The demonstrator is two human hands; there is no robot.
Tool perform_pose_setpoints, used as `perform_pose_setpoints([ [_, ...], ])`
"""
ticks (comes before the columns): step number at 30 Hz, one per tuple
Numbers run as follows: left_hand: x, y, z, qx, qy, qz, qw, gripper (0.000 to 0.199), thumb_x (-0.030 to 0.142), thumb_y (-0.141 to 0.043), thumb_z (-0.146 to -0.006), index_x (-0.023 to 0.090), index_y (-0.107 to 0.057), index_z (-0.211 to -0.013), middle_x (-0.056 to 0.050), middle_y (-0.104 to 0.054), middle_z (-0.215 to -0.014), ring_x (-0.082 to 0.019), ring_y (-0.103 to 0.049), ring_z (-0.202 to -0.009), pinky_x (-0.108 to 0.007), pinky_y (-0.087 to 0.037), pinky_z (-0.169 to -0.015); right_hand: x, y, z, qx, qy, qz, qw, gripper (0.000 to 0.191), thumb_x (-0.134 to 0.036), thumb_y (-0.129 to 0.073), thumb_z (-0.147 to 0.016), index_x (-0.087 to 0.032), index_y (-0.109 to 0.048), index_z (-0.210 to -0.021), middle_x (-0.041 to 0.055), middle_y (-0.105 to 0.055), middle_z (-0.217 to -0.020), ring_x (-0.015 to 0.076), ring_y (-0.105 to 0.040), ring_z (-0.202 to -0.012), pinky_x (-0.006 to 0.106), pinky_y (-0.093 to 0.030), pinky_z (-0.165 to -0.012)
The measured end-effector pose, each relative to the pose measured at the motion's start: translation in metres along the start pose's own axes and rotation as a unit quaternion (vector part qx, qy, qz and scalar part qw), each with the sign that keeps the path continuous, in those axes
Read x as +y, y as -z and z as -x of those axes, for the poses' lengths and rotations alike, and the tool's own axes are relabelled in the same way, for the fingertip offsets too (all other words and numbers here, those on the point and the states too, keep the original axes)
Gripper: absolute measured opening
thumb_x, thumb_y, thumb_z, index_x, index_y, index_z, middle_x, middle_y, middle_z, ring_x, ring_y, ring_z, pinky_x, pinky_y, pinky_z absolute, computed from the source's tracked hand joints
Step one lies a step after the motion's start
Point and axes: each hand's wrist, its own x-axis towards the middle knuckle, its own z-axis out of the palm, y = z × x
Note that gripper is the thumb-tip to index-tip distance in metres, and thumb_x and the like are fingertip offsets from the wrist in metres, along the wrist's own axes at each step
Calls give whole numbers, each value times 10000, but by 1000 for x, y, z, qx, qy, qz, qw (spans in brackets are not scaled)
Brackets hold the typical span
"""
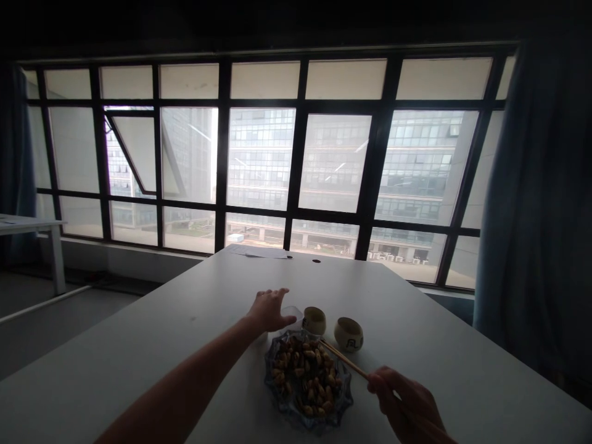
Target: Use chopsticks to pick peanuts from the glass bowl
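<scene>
My right hand (402, 398) is closed around a pair of wooden chopsticks (346, 359), whose tips reach the far right rim of a scalloped glass plate (346, 404). Nuts in shells, which look like pistachios (308, 376), lie on that plate. Beyond it, my left hand (271, 310) stretches forward with thumb and fingers spread. Just right of its thumb is a small clear container (292, 314), partly hidden; whether the hand touches it I cannot tell. Two small cream cups stand behind the plate: one (314, 320) beside the clear container, the other (348, 335) further right with a dark character on its side.
Everything stands on a long white table (222, 327). Sheets of paper (261, 251) lie at its far end, close to a dark round spot (316, 261). Another white table (46, 225) is at the left. Windows line the far side, with a dark curtain (522, 203) at the right.
</scene>
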Motion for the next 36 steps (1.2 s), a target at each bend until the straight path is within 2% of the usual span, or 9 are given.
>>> perform_pose_setpoints([
  [5, 4, -17, -10, -89, 38, 16, 995, 768, 491, -745, -659, 196, -513, -1329, -137, -730, -1086, -358, -685, -1008, -512, -473, -945, 0, 2, -3, 6, -72, -26, 997, 516, -646, -596, -842, -203, -621, -579, -3, -496, -416, 134, -468, -373, 253, -387, -415],
  [11, -2, -11, 0, 5, -80, 20, 997, 730, 215, -752, -650, 224, -498, -1335, -120, -649, -1269, -326, -611, -1138, -478, -440, -1009, 3, 0, -22, 113, -209, -168, 957, 558, -721, -655, -742, -169, -624, -667, 46, -641, -534, 117, -484, -360, 234, -382, -343],
  [15, -8, -7, 9, 28, -122, 23, 992, 740, 179, -733, -673, 235, -472, -1364, -114, -627, -1293, -319, -586, -1157, -486, -429, -1018, 1, -2, -27, 133, -252, -196, 938, 589, -746, -687, -677, -161, -624, -691, 40, -633, -512, 124, -489, -374, 240, -394, -349],
  [18, -9, -5, 13, 34, -104, 36, 993, 742, 212, -747, -682, 234, -465, -1368, -122, -625, -1294, -321, -588, -1163, -490, -425, -1019, -8, -8, -30, 98, -218, -179, 954, 559, -724, -661, -732, -167, -617, -702, 33, -633, -529, 129, -505, -388, 249, -403, -372],
  [22, -7, -3, 13, 35, -84, 48, 995, 734, 285, -760, -694, 207, -464, -1360, -127, -657, -1238, -317, -611, -1141, -479, -428, -1017, -16, -25, -44, 46, -92, -138, 985, 462, -643, -615, -838, -201, -589, -704, 13, -619, -540, 130, -504, -405, 258, -399, -409],
  [24, -5, -2, 13, 33, -85, 52, 995, 721, 319, -754, -706, 212, -463, -1357, -121, -669, -1217, -312, -622, -1131, -475, -434, -1012, -15, -35, -52, -16, -30, -86, 996, 423, -581, -586, -889, -212, -584, -683, 9, -605, -539, 136, -519, -433, 269, -423, -459],
  [28, -1, -4, 11, 29, -93, 53, 994, 716, 352, -749, -713, 216, -461, -1354, -119, -674, -1216, -308, -630, -1133, -473, -443, -1002, -11, -54, -65, -104, 83, 7, 991, 401, -501, -522, -943, -216, -596, -670, 16, -610, -575, 133, -522, -484, 268, -434, -527],
  [33, 2, -4, 13, 36, -103, 55, 993, 714, 380, -758, -714, 188, -472, -1339, -132, -684, -1200, -306, -638, -1126, -463, -442, -1000, -8, -67, -70, -169, 129, 16, 977, 306, -447, -581, -924, -211, -647, -741, 28, -658, -664, 144, -555, -560, 270, -457, -589],
  [36, 3, -3, 14, 26, -95, 48, 994, 718, 389, -761, -717, 182, -469, -1340, -135, -689, -1197, -303, -642, -1128, -451, -442, -997, -8, -65, -68, -166, 128, 16, 978, 330, -480, -571, -926, -211, -654, -753, 35, -664, -689, 153, -580, -590, 275, -468, -603],
])
